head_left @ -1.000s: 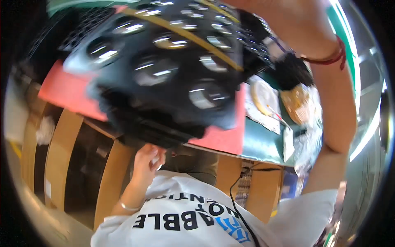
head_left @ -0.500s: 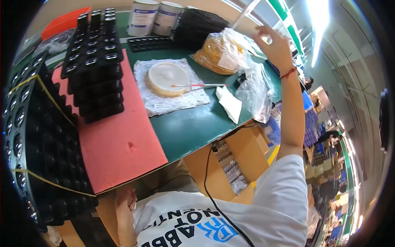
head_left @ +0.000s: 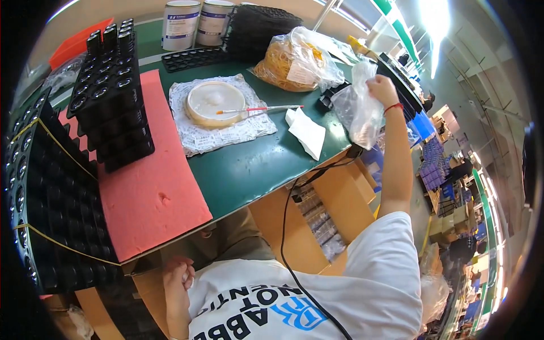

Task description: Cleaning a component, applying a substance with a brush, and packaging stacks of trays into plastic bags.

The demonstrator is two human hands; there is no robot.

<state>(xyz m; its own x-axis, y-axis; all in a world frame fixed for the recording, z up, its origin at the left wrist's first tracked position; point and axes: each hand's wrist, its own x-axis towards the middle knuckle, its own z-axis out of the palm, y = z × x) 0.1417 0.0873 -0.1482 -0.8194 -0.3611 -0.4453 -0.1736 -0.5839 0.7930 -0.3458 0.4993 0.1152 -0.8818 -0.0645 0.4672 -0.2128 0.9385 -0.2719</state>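
Observation:
My right hand is closed on the upper end of a clear plastic bag at the table's right edge. The bag stands pulled up beside a black object, partly covered. Down by my lap, below the front edge, my left hand has curled fingers; what they hold, if anything, is hidden. Mid-table, a thin brush with a red-banded handle rests across a round, shallow dish of pale material. Under the dish lies a printed white sheet. A folded white tissue sits between dish and bag.
Stacked black trays with shiny round pieces stand on a pink foam sheet; strapped black trays fill the left. Behind are two tins, more black trays and a bag of yellow bands. A cable hangs in front.
My right hand has come down from above the plastic bag and closed on it, drawing its top upright. My left hand stays low by my lap. The view has shifted slightly.

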